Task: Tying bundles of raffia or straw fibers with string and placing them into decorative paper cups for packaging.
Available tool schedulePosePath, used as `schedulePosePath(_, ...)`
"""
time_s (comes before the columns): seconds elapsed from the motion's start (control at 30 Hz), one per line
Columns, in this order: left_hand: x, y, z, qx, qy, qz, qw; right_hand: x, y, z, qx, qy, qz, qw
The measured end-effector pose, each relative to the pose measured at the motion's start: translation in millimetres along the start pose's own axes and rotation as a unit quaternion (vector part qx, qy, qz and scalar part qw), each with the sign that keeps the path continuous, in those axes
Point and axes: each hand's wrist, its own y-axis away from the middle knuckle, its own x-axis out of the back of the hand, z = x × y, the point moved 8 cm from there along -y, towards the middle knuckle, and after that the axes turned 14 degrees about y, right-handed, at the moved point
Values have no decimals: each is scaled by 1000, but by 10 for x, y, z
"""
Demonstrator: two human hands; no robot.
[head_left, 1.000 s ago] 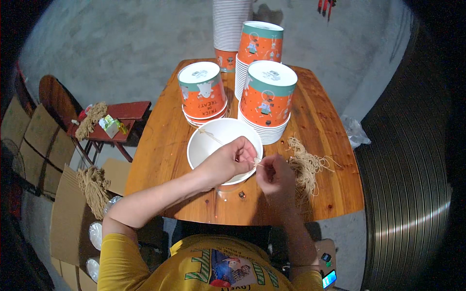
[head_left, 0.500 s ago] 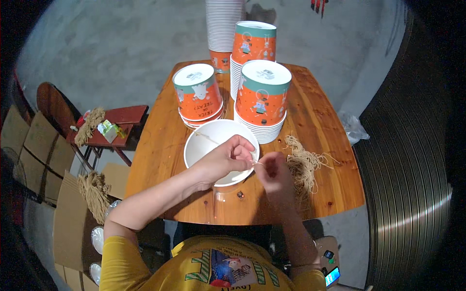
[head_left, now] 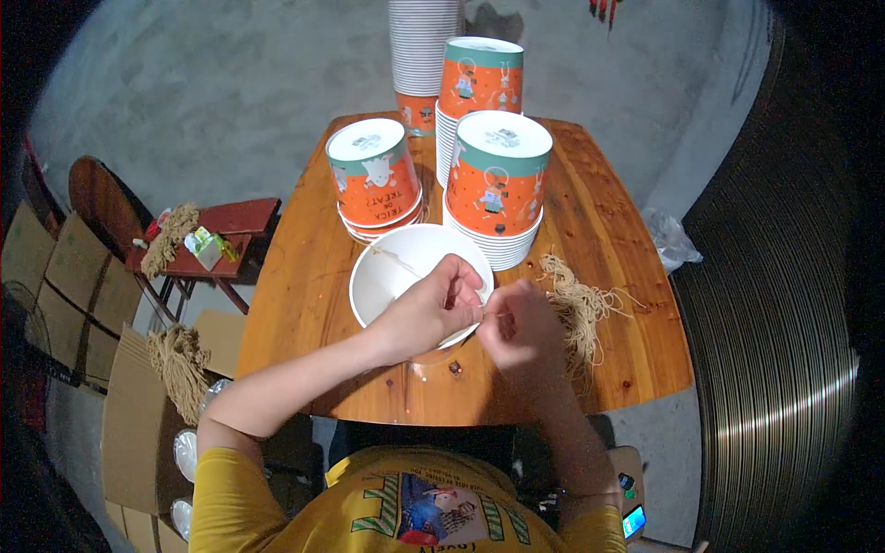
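A paper bucket with a white inside (head_left: 373, 295) has its open mouth toward me on the wooden table. A thin tan string (head_left: 398, 262) lies across its inner wall. My left hand (head_left: 431, 309) reaches over the bucket's mouth, thumb and fingertips pinched on string at the near right rim. Right beside it, my right hand (head_left: 521, 332) is closed, its fingers pinched on the same string. The fingertips of both hands almost meet, and the bit of string between them is hard to make out. A loose bundle of tan strings (head_left: 581, 318) lies right of my right hand.
Upside-down stacks of orange and green paper buckets (head_left: 498, 189) stand behind the bucket, with a shorter stack (head_left: 373, 175) at left and a tall white-rimmed stack (head_left: 426, 46) farthest back. A red bench (head_left: 249, 218) and cardboard boxes (head_left: 138, 415) are at left, ribbed rolled material (head_left: 784, 323) at right.
My right hand has turned slightly and come in closer to my left fingertips. My left hand stays at the rim, and the bucket has hardly moved.
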Motion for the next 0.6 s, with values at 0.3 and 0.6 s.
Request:
schedulePosePath(0.3,-23,15,62,-10,-38,-2,999,-518,246,451,-276,-435,-251,819)
schedulePosePath(0.6,-60,59,127,-34,-70,-22,997,-271,202,306,-149,-211,-111,960)
